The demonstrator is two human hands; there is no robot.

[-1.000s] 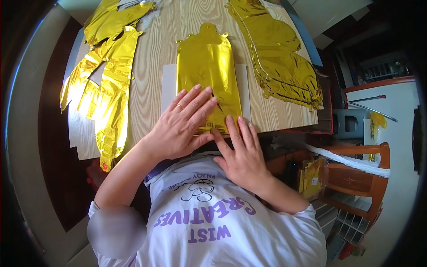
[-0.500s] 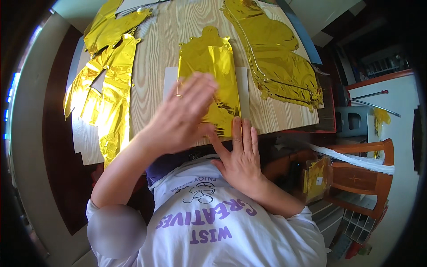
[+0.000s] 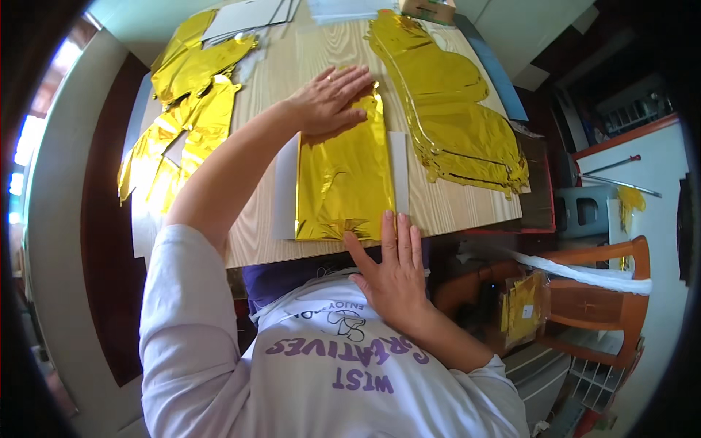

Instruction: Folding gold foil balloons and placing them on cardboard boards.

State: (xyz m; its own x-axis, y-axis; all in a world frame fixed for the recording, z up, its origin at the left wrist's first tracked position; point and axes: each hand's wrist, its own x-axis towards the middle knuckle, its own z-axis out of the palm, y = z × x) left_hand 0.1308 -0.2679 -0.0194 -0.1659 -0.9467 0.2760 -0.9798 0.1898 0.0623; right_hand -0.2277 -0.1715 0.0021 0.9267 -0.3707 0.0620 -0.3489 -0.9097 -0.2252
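A folded gold foil balloon (image 3: 343, 171), flat and rectangular, lies lengthwise before me on a pale board (image 3: 287, 191) that shows along both sides. Across its far end rests my left hand (image 3: 330, 102), palm down, fingers stretched out to the right; it covers most of that end. My right hand (image 3: 394, 270) is at the near right corner, fingers spread and pointing away from me, the fingertips touching the foil's near edge. Neither hand grips anything. Small creases run along the foil's near edge.
More flat gold foil balloons lie on the wooden table (image 3: 255, 226): a pile (image 3: 193, 98) at the left and a large curved one (image 3: 456, 109) at the right. Grey sheets (image 3: 244, 18) and a cardboard box (image 3: 428, 10) stand at the back. A wooden chair (image 3: 595, 299) is at right.
My left hand has moved away from me, from above the foil's middle to its far end, and now lies flat. My right hand stays at the near corner. The view has shifted slightly.
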